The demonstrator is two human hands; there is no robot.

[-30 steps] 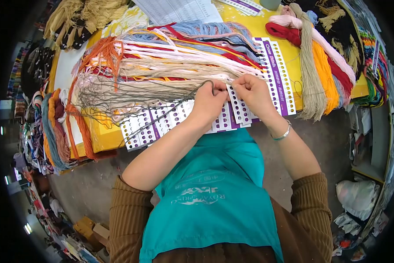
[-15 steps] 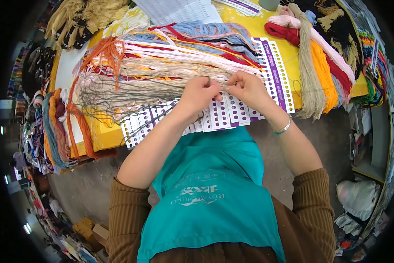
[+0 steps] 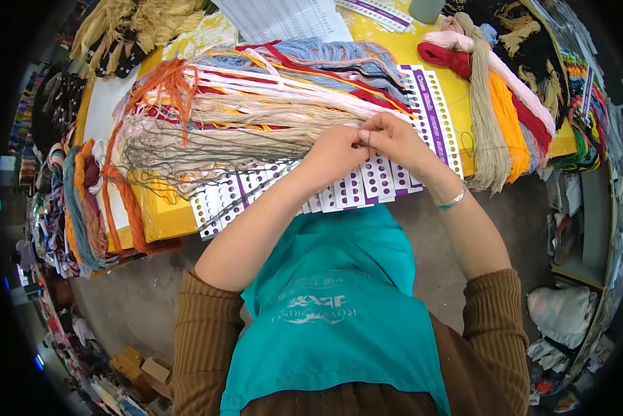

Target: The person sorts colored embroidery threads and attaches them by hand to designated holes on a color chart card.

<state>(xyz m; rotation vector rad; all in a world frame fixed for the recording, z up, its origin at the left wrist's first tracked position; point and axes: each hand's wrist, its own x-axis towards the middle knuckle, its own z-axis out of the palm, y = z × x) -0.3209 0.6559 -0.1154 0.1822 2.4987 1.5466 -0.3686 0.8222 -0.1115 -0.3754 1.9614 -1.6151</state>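
Note:
My left hand and my right hand meet over the punched cards, fingertips pinched together. Between them is a thin dark grey thread, of which only a short bit shows. Loose dark grey threads spread leftward from the left hand across the bundle. Beneath lie white cards with punched holes and purple bands, overlapping in a row. Lengths of pink, beige, red, yellow and blue thread hang from them toward the left. The hole nearest my fingers is hidden.
Skeins of beige, orange, red and pink thread drape over the yellow table's right side. More skeins hang at its left edge, beside an orange bundle. Printed sheets and a grey-green cup are at the back.
My left hand has moved right and slightly down, and its fingertips now meet those of my right hand. The right hand has shifted only a little.

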